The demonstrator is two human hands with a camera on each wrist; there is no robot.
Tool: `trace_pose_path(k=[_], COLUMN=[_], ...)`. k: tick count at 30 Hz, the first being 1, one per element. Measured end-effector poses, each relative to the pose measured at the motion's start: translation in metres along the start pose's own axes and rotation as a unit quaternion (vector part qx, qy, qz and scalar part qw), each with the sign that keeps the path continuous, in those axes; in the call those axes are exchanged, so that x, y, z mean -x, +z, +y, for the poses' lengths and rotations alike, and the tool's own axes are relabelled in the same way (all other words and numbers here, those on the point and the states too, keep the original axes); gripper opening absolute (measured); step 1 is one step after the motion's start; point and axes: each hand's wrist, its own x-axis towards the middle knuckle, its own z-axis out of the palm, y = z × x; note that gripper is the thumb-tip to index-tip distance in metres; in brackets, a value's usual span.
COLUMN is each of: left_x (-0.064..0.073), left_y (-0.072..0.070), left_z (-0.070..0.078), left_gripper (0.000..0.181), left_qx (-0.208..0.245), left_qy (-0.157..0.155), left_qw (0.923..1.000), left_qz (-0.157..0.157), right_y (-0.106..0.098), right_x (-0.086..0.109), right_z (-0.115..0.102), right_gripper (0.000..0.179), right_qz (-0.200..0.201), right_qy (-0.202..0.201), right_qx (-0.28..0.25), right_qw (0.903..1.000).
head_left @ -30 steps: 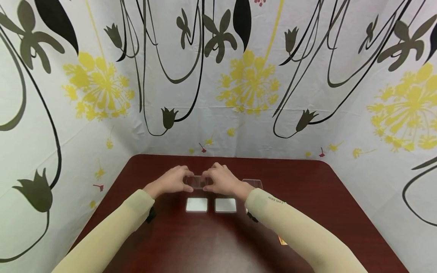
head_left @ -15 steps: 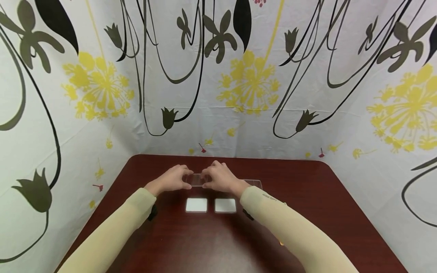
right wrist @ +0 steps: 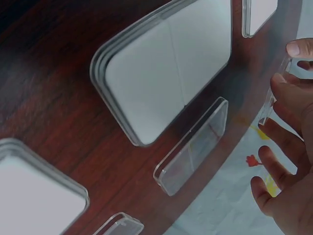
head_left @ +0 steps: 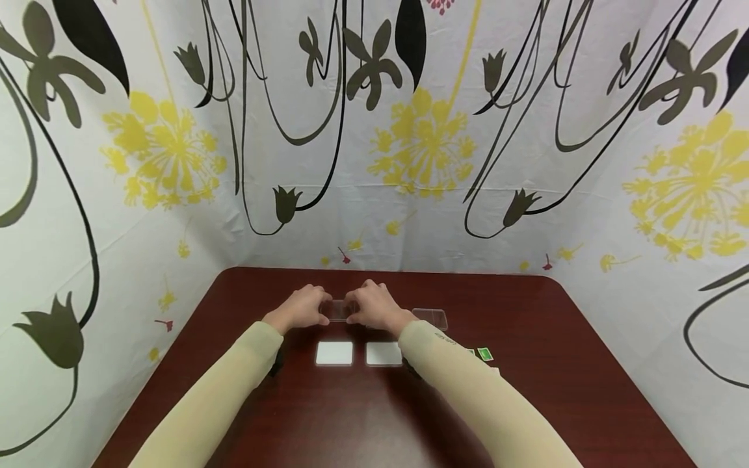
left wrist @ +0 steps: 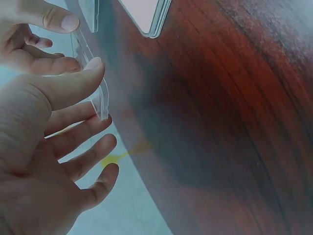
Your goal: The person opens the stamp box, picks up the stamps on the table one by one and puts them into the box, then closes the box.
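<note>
Both hands hold a clear, thin plastic lid-like piece [head_left: 338, 311] over the far middle of the table. My left hand [head_left: 304, 306] pinches one end between thumb and fingers; the left wrist view shows this clear piece [left wrist: 100, 98] edge-on, with the lower fingers spread. At its other end, my right hand [head_left: 374, 305] pinches it with thumb and forefinger, seen at the right edge of the right wrist view. Nearer the body lie two shallow clear cases with white faces, a left case [head_left: 334, 353] and a right case [head_left: 383, 353].
Another clear lid [head_left: 430, 318] lies right of the hands; one more clear lid [right wrist: 193, 147] shows in the right wrist view, by a white-faced case [right wrist: 171, 68]. A small green card [head_left: 485, 354] lies beyond the right sleeve [head_left: 468, 383]. A patterned cloth [head_left: 363, 162] hangs behind the table [head_left: 497, 299].
The right forearm has shifted left, uncovering the clear lid on the right and a green card. The left forearm has moved slightly right. Both hands keep their hold on the clear piece.
</note>
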Motion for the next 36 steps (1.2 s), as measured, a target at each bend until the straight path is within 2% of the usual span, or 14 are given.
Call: trace_pose_path(k=[10, 14, 36], left_x=[-0.007, -0.007, -0.002], left_y=[0.013, 0.016, 0.013], left_z=[0.000, 0.000, 0.005], left_gripper=[0.047, 0.049, 0.057], left_qx=[-0.011, -0.006, 0.023], left_qy=[-0.005, 0.002, -0.008], left_qw=[0.9997, 0.9996, 0.9995], left_qz=[-0.022, -0.027, -0.021], right_y=[0.010, 0.016, 0.016], right_x=[0.001, 0.001, 0.002], right_z=[0.000, 0.000, -0.003], right_gripper=[0.027, 0.030, 0.035], right_qz=[-0.021, -0.024, -0.028], right_qy=[0.016, 0.021, 0.019], right_qx=[0.006, 0.014, 0.041], right_qw=[0.9996, 0.9994, 0.9986])
